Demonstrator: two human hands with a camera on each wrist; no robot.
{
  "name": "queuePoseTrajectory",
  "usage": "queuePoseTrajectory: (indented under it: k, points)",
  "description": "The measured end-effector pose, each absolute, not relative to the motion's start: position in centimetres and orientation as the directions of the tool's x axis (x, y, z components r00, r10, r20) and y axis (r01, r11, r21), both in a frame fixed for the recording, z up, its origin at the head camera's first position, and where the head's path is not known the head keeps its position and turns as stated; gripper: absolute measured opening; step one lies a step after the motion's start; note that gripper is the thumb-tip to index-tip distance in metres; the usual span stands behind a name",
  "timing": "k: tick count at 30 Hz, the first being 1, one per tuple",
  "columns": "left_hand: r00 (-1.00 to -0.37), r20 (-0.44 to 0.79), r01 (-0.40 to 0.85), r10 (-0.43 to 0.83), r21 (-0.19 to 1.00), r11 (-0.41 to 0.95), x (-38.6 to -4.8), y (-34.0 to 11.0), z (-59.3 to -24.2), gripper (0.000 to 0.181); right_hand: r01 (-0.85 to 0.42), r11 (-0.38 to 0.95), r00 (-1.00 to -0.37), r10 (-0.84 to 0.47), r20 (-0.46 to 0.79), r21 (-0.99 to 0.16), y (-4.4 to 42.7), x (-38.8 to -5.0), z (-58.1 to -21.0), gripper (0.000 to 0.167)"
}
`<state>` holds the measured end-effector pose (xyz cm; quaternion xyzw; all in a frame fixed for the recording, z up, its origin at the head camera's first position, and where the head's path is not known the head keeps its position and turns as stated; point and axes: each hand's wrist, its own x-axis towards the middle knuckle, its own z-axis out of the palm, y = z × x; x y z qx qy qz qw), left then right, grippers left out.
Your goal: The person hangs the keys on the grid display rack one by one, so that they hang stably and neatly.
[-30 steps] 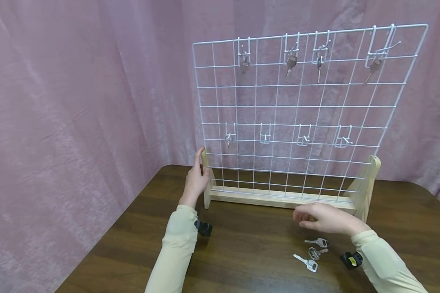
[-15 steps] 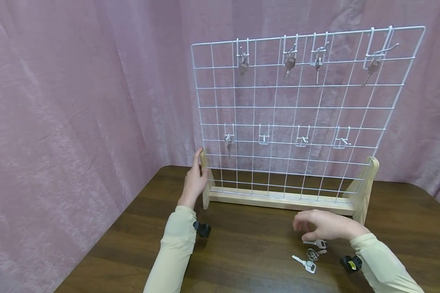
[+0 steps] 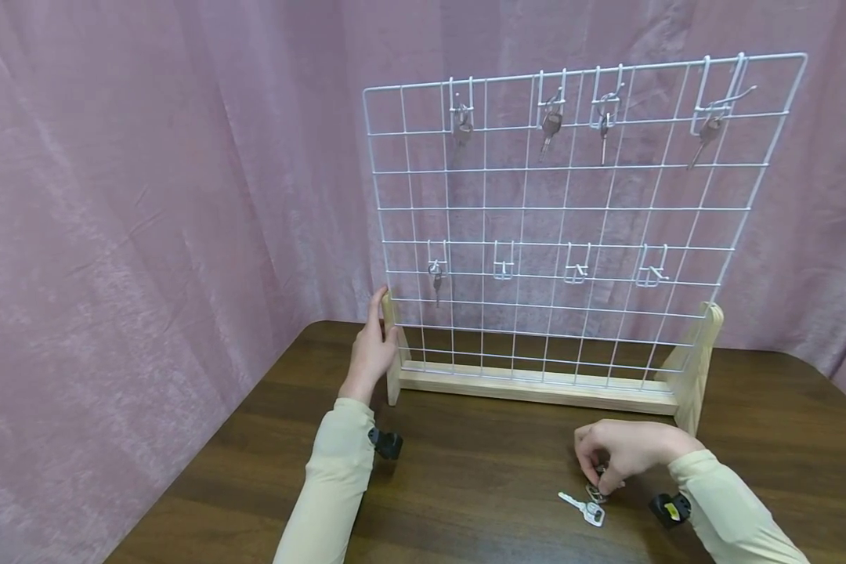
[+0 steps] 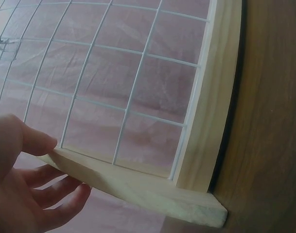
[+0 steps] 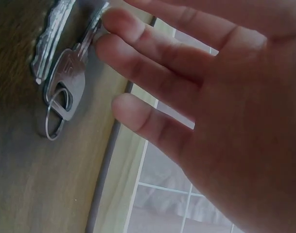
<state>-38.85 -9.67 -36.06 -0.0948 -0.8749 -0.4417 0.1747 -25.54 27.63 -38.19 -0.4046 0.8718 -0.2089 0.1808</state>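
My left hand (image 3: pixel 370 359) grips the left upright of the wooden stand (image 3: pixel 536 385), which bears a white wire grid (image 3: pixel 504 209). In the left wrist view, the thumb lies on one side of the upright (image 4: pixel 138 189) and the fingers on the other. At the front right, my right hand (image 3: pixel 627 450) reaches down with thumb and fingertips at the loose keys. Whether they pinch one is unclear. A silver key (image 3: pixel 592 513) lies just in front of them. The right wrist view shows a key with a ring (image 5: pixel 75 73) and a serrated key (image 5: pixel 53 41) beside the fingertips.
Several keys hang from the grid's top hooks, among them one key (image 3: pixel 551 124). Another key (image 3: pixel 436 286) hangs on the lower left hook; the other lower hooks (image 3: pixel 576 272) hold none. A pink curtain (image 3: pixel 183 196) stands behind the brown table (image 3: pixel 465 486).
My right hand has come down towards me onto the keys, its thumb and fingers drawing closer together. It now covers the rearmost key. The left hand stays on the upright.
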Motion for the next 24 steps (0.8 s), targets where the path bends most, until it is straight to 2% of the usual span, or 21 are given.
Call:
queuePoseTrajectory:
  k: [8,17,24]
  points:
    - [-0.914,0.404,0.332,0.013,0.731,0.596,-38.8,-9.6,-36.0,0.071,-0.6,0.609,-0.634,-0.757,-0.156,-0.519,27.3,-25.7,-38.7,0.015]
    - [-0.914,0.406,0.334,0.016,0.727,0.6,-38.8,-9.6,-36.2,0.07,-0.645,0.622,-0.672,-0.738,-0.058,-0.444,27.0,-26.2,-39.3,0.018]
    - [-0.915,0.404,0.33,0.011,0.73,0.599,-39.0,-9.7,-36.1,0.07,-0.676,0.611,-0.666,-0.746,-0.013,-0.411,26.9,-26.5,-39.2,0.026]
